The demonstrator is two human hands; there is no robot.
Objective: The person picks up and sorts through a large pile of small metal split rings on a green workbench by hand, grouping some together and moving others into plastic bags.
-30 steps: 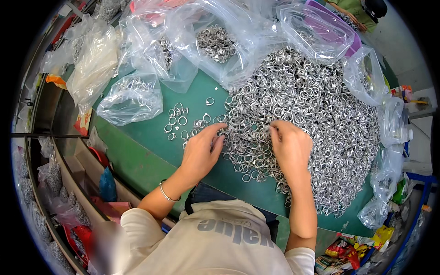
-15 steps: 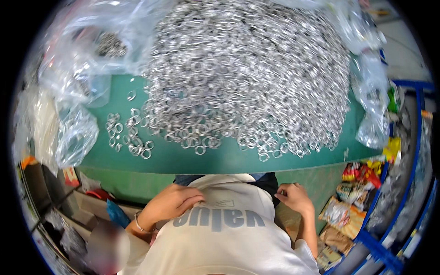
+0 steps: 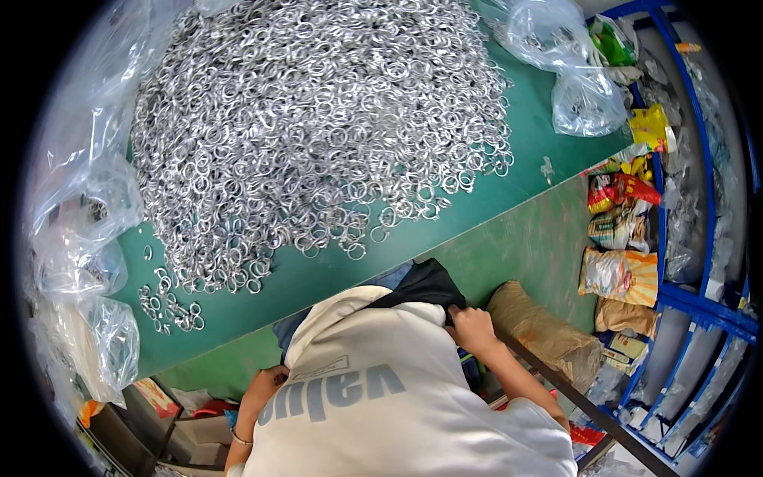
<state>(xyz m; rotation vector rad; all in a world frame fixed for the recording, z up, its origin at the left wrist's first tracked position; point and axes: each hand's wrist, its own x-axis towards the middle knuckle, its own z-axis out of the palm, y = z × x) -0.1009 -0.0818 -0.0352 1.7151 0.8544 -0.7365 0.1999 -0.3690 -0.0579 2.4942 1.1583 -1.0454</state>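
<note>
A broad heap of silvery metal rings (image 3: 318, 119) covers much of the green tabletop (image 3: 509, 183). A small separate group of rings (image 3: 171, 306) lies by the table's near left part. Both of my hands are down at my body, off the table. At my left side, my left hand (image 3: 269, 381) is beside the white shirt (image 3: 381, 374), its fingertips mostly hidden. My right hand (image 3: 473, 328) is at my waist on the right, fingers closed on the edge of a black cloth (image 3: 433, 288).
Clear plastic bags (image 3: 111, 334) line the left side, and another bag with rings (image 3: 584, 99) sits at the far right corner. A brown sack (image 3: 544, 330) stands on the floor. Blue shelving (image 3: 703, 310) and colourful packets (image 3: 620, 274) are at right; cardboard boxes (image 3: 191, 433) are lower left.
My view and body have turned, so the table now slants. My left hand has dropped from the shirt front to my side; my right hand has come in to the black cloth.
</note>
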